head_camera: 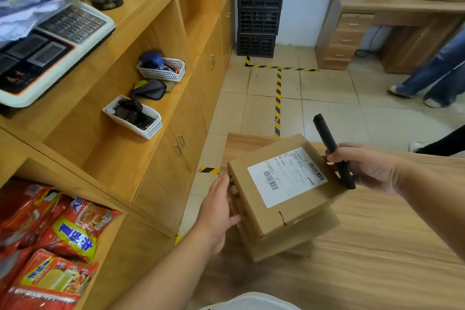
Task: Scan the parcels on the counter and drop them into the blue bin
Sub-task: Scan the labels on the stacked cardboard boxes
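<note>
A brown cardboard parcel with a white shipping label sits on top of a second cardboard parcel on the wooden counter. My left hand grips the top parcel's left side, fingers curled round its edge. My right hand holds a black handheld scanner upright just beyond the label's right edge. No blue bin is in view.
Wooden shelving on the left carries a weighing scale, two white baskets and red snack packets. Black crates stand at the back wall. A desk and a person's legs are at the right.
</note>
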Demonstrator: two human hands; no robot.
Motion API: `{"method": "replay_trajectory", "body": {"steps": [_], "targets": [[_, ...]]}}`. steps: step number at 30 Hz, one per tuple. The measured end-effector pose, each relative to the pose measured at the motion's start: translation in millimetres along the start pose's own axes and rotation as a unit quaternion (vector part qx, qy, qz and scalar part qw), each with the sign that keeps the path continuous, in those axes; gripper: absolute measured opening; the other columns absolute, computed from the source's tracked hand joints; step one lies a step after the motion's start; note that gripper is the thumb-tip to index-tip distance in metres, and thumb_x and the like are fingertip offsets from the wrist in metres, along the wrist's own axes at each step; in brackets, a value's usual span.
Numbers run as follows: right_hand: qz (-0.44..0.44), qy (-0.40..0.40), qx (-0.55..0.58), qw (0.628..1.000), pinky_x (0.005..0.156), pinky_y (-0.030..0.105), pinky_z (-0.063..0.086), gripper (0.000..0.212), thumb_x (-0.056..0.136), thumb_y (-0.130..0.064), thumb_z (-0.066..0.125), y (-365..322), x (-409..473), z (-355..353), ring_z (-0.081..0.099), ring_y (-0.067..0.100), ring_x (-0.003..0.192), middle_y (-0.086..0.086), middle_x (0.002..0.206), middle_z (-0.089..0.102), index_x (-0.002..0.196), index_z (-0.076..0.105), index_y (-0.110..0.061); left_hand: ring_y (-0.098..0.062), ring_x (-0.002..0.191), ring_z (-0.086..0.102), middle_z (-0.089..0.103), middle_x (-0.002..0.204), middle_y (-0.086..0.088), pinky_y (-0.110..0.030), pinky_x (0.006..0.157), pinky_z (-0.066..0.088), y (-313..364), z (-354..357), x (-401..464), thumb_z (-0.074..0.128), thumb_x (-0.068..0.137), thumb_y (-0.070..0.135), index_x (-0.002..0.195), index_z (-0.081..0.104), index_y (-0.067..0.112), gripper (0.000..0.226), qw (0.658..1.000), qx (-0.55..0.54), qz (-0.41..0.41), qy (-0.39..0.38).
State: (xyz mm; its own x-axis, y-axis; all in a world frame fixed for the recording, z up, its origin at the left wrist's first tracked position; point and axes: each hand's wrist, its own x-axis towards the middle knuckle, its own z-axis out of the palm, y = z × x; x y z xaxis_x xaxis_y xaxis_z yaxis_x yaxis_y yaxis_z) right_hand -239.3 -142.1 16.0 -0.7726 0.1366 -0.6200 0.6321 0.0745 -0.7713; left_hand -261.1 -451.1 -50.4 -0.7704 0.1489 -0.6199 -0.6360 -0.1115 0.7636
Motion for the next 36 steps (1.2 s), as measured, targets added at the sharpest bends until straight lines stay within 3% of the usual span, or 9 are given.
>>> {"method": "replay_trajectory", "body": {"steps": [4,9,13,17,20,22,26,30,36], "targets": [[0.0,-0.014,0.018,1.0,0.091,0.045,0.049,0.047,0.068,-0.025,0.071,2.9,-6.1,1.0,0.061,0.029,0.105,0.013,0.112,0.066,0.112,0.065,-0.011,-0.014,0.123,0.064,0.072,0.122,0.018,-0.058,0.102,0.055,0.0,-2.6,1.8,0.046,0.107,0.051,0.134,0.065,0.033,0.037,1.0,0.01,-0.005,-0.009],[0.0,-0.037,0.04,0.999,0.094,0.048,0.047,0.067,0.052,-0.034,0.081,6.6,-18.2,5.5,0.058,0.028,0.101,0.012,0.111,0.061,0.112,0.061,-0.013,-0.007,0.107,0.066,0.074,0.084,0.031,-0.046,0.091,0.058,6.1,-8.4,-1.0,0.039,0.11,0.047,0.126,0.063,0.032,0.032,0.998,0.054,0.002,-0.02],[-0.006,-0.066,0.07,0.995,0.081,0.043,0.054,0.07,0.046,-0.033,0.081,3.6,-30.0,10.4,0.07,0.018,0.084,0.005,0.1,0.07,0.11,0.062,-0.012,-0.008,0.111,0.066,0.075,0.092,0.03,-0.051,0.096,0.058,11.0,-16.3,-4.9,0.038,0.11,0.051,0.134,0.062,0.033,0.039,0.998,0.058,0.005,-0.018],[-0.011,-0.095,0.083,0.992,0.09,0.049,0.055,0.073,0.051,-0.028,0.081,-0.1,-36.6,14.8,0.069,0.026,0.098,0.009,0.111,0.072,0.12,0.064,-0.009,-0.007,0.11,0.069,0.077,0.105,0.023,-0.045,0.088,0.061,9.2,-25.4,-17.9,0.037,0.109,0.055,0.134,0.064,0.033,0.042,0.999,0.047,0.017,0.002],[-0.026,-0.131,0.075,0.988,0.077,0.042,0.061,0.06,0.061,-0.021,0.074,-5.0,-39.5,20.1,0.078,0.021,0.09,0.007,0.108,0.078,0.12,0.066,-0.011,-0.005,0.098,0.074,0.079,0.097,0.022,-0.043,0.088,0.059,4.0,-32.0,-36.5,0.037,0.109,0.055,0.126,0.066,0.032,0.042,0.999,0.025,0.027,0.032],[-0.035,-0.152,0.069,0.985,0.072,0.04,0.063,0.051,0.067,-0.022,0.069,-6.6,-40.7,24.6,0.078,0.02,0.091,0.007,0.11,0.079,0.117,0.068,-0.012,-0.013,0.112,0.07,0.078,0.096,0.021,-0.045,0.09,0.058,-2.8,-35.7,-50.5,0.038,0.108,0.056,0.118,0.069,0.033,0.04,0.998,0.004,0.029,0.062],[-0.054,-0.183,0.033,0.981,0.086,0.048,0.055,0.058,0.06,-0.025,0.078,-5.2,-44.2,34.5,0.078,0.021,0.093,0.008,0.11,0.08,0.115,0.067,-0.01,-0.016,0.117,0.064,0.077,0.087,0.025,-0.049,0.095,0.055,-19.7,-34.5,-88.5,0.035,0.109,0.056,0.106,0.069,0.035,0.04,0.99,-0.022,0.051,0.132],[-0.063,-0.235,0.008,0.97,0.086,0.047,0.054,0.045,0.071,-0.024,0.067,0.3,-54.0,47.0,0.079,0.02,0.092,0.004,0.104,0.08,0.114,0.067,-0.011,-0.014,0.115,0.062,0.076,0.086,0.028,-0.042,0.081,0.053,-52.5,-33.5,-132.3,0.033,0.11,0.054,0.108,0.067,0.036,0.039,0.976,-0.057,0.064,0.2],[-0.044,-0.331,-0.055,0.941,0.094,0.051,0.054,0.054,0.056,-0.027,0.083,23.1,-72.4,94.3,0.074,0.025,0.103,0.009,0.115,0.077,0.106,0.071,-0.012,-0.008,0.109,0.061,0.073,0.095,0.022,-0.053,0.105,0.052,-117.2,-49.3,-208.9,0.038,0.108,0.056,0.105,0.064,0.042,0.029,0.933,-0.118,0.068,0.333]]}}
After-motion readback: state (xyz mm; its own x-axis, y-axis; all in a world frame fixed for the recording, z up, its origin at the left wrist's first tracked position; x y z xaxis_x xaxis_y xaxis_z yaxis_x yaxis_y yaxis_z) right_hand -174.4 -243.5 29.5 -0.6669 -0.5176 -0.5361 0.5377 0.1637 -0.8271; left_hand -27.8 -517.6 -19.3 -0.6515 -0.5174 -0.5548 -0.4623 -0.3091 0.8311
